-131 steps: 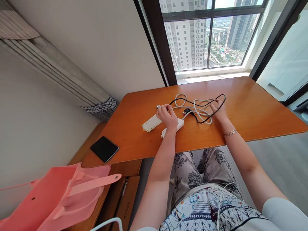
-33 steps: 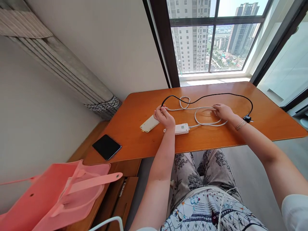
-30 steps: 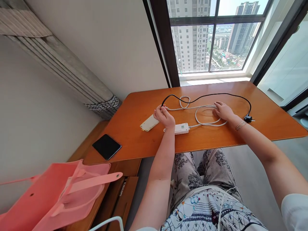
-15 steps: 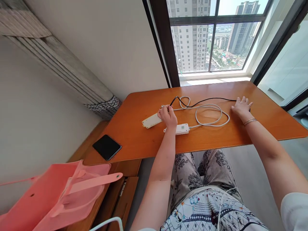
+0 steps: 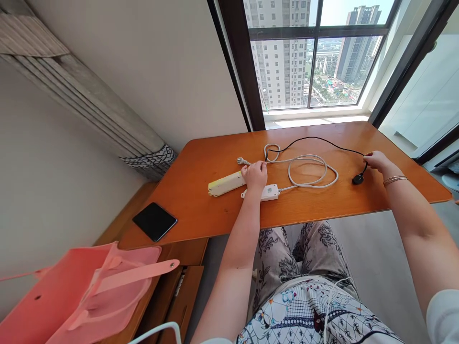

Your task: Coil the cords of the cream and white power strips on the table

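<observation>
At the middle of the wooden table, my left hand is closed, with the black cable running into its fingers. A yellowed white power strip lies against that hand, its right end hidden behind it. Beneath my left wrist sits a second white power strip, partly covered, with a looped white cable. The white plug rests just beyond the left hand. Over the table's right side, my right hand pinches the black cable near its end, where a black plug rests on the wood.
A black phone lies on the left of the table. A pink bag stands at lower left, beside wooden furniture. Beyond the far edge are a window and its sill; a curtain hangs at left.
My right hand has gone from lying spread on the table to pinching the black cable, shifting right. The black plug now shows. My left hand moved slightly and the yellowed strip tilted.
</observation>
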Demonstrator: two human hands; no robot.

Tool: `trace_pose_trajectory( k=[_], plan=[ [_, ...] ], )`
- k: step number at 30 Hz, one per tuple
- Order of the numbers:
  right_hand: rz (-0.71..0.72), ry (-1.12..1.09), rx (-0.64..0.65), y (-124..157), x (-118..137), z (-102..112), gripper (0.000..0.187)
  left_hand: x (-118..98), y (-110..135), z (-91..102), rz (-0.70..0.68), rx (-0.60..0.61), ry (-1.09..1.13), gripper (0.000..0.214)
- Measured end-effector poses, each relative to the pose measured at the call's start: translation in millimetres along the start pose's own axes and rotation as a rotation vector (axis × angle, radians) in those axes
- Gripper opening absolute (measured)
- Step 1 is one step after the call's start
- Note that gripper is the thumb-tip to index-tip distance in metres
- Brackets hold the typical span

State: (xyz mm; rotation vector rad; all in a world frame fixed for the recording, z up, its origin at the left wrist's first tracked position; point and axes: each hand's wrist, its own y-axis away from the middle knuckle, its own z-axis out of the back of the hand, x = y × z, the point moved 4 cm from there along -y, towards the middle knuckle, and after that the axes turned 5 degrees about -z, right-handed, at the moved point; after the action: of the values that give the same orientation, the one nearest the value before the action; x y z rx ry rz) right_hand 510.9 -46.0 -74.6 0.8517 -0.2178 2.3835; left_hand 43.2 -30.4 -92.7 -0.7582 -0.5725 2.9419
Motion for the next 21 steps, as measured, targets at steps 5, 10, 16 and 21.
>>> trace_pose_trajectory(
  k=[5, 10, 16, 21],
  plan=[
    [0.017, -0.758, 0.108, 31.5, 43.7, 18.3, 0.021, -3.1, 0.0, -3.3, -0.048, 0.065, 0.008, 0.028],
    [0.339, -1.151, 0.031, 96.6, 83.8, 43.8, 0.029, 0.6, -1.2, -4.5, -0.030, 0.076, -0.003, 0.031],
    [0.603, -1.105, 0.122, 172.9, 103.3, 31.4, 0.030, -6.1, 4.6, 15.8, -0.047, -0.260, 0.219, 0.034],
    [0.845, -0.696, 0.264, 219.2, 109.3, -5.7, 0.039, -53.6, 34.5, 20.1, -0.123, -0.070, 0.855, 0.034]
  ],
)
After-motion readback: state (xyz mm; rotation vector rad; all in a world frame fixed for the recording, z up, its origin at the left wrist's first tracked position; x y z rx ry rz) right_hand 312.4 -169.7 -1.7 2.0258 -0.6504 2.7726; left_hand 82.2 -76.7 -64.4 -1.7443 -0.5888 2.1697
